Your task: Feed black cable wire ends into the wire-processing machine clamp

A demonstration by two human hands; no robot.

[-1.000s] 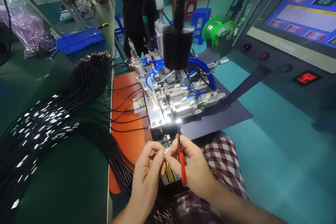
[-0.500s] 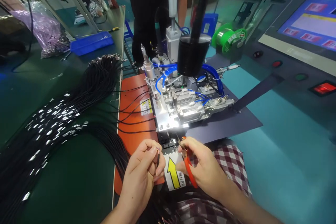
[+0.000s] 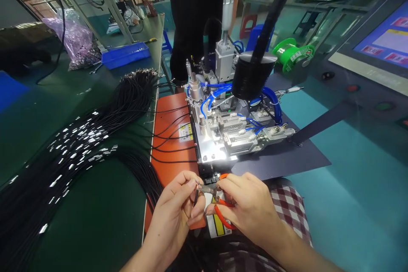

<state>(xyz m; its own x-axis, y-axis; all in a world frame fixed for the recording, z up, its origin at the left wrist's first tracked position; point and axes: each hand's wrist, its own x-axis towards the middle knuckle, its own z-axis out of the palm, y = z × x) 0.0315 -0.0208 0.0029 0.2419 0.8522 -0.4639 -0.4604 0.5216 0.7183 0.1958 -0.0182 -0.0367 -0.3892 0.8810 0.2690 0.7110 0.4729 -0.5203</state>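
Note:
My left hand (image 3: 178, 208) pinches the end of a thin black cable (image 3: 195, 197) between thumb and fingers, with fine wire ends at the tip. My right hand (image 3: 248, 206) is closed around small snips with red-orange handles (image 3: 223, 217). The metal blades point left and reach the cable's end at my left fingertips. Whether they are closed on a wire is too small to tell. Just beyond both hands stands a metal machine (image 3: 219, 136), with several black cables running into its left side. Under the snips lies a white label with a yellow arrow (image 3: 218, 226).
Bundled black cables (image 3: 134, 97) cover the green table (image 3: 92, 208) at left. Behind them are a blue tray (image 3: 126, 54) and a pink plastic bag (image 3: 73, 38). A black lamp (image 3: 255, 76) overhangs the machine. A green spool (image 3: 293, 53), a screen panel (image 3: 382, 46) and a standing person (image 3: 188, 12) are beyond.
My right hand has turned the snips leftward, bringing the blades to the cable end in my left hand. The whole view has shifted, so the surroundings sit farther right.

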